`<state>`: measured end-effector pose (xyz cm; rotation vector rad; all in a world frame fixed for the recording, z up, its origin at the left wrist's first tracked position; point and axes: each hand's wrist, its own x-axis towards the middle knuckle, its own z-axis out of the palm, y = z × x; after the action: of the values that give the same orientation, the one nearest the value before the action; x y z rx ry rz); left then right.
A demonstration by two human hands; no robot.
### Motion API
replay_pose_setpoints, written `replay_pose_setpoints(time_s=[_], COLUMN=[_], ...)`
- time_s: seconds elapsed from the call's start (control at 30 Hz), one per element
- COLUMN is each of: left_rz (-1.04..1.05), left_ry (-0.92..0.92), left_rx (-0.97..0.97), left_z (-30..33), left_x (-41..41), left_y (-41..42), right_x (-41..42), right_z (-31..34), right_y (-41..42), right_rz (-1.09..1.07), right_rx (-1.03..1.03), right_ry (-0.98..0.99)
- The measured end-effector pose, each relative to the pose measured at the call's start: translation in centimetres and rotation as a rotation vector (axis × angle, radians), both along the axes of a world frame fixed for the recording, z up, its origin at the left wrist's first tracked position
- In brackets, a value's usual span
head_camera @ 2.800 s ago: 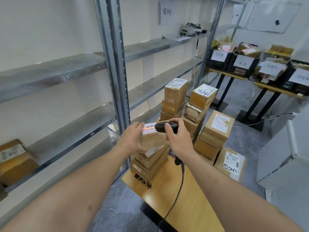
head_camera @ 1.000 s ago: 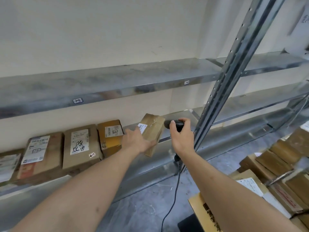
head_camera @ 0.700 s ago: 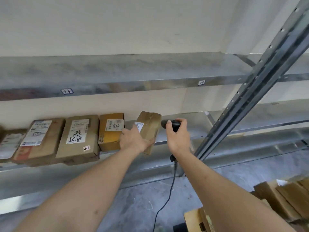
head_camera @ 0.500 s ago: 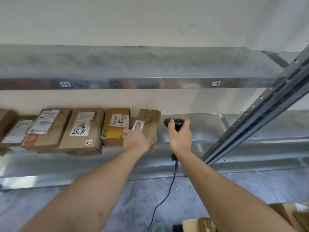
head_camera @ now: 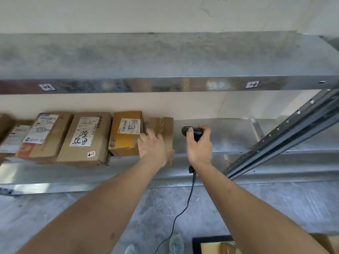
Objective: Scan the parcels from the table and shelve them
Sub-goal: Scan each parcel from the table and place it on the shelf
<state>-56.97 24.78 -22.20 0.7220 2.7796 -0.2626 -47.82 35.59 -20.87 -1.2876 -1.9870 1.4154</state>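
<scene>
A small brown taped parcel (head_camera: 163, 129) lies on the lower metal shelf (head_camera: 229, 136), right beside a yellow box (head_camera: 126, 132). My left hand (head_camera: 153, 147) lies over the parcel's near end, fingers on top and thumb at its right edge. To the right, my right hand (head_camera: 199, 145) grips a black barcode scanner (head_camera: 191, 132) just above the shelf edge, its cable (head_camera: 185, 208) hanging down to the floor.
Several labelled cardboard boxes (head_camera: 84, 138) line the shelf to the left. An upper shelf (head_camera: 165, 85) with small tags hangs above. A slanted steel upright (head_camera: 286, 132) stands at the right. A table corner with boxes (head_camera: 220, 246) shows at the bottom.
I turned from the table to the shelving, carrying the parcel in my left hand. It now lies flatter on the lower shelf next to the yellow box, pushed further in.
</scene>
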Motion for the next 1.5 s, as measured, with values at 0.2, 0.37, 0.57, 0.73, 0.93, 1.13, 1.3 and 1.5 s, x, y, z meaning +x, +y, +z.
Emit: replay_pose_setpoints(time_s=[0.2, 0.37, 0.57, 0.73, 0.93, 1.13, 1.3, 1.5], left_rz=[-0.349, -0.273, -0.197, -0.177, -0.165, -0.15, -0.136, -0.162], left_ry=[-0.155, -0.139, -0.129, -0.148, -0.161, -0.17, -0.176, -0.152], left_rx=[0.154, 0.14, 0.122, 0.138, 0.143, 0.119, 0.104, 0.163], left_z=[-2.1, -2.6, -2.0, -2.0, -1.7, -1.5, -1.4, -0.1], left_x=[-2.6, -2.7, -3.4, -4.0, -4.6, -5.5, -5.4, -5.2], left_y=[-1.5, -1.8, -2.0, -1.9, -1.6, -1.0, -0.7, -0.9], right_x=[-0.5, -1.2, -2.2, -2.6, -2.9, -2.8, -2.2, -1.3], right_z=[-0.2, -0.3, -0.3, -0.4, -0.3, 0.1, 0.2, 0.6], right_y=[0.2, -0.2, -1.1, -1.1, -1.0, -0.5, 0.0, 0.3], right_rz=[-0.018, -0.017, 0.009, 0.028, 0.034, 0.038, 0.037, 0.035], right_rx=[-0.001, -0.005, 0.0, 0.014, 0.021, 0.012, 0.008, 0.008], right_ry=[0.001, 0.002, -0.011, -0.02, -0.025, 0.003, 0.005, 0.01])
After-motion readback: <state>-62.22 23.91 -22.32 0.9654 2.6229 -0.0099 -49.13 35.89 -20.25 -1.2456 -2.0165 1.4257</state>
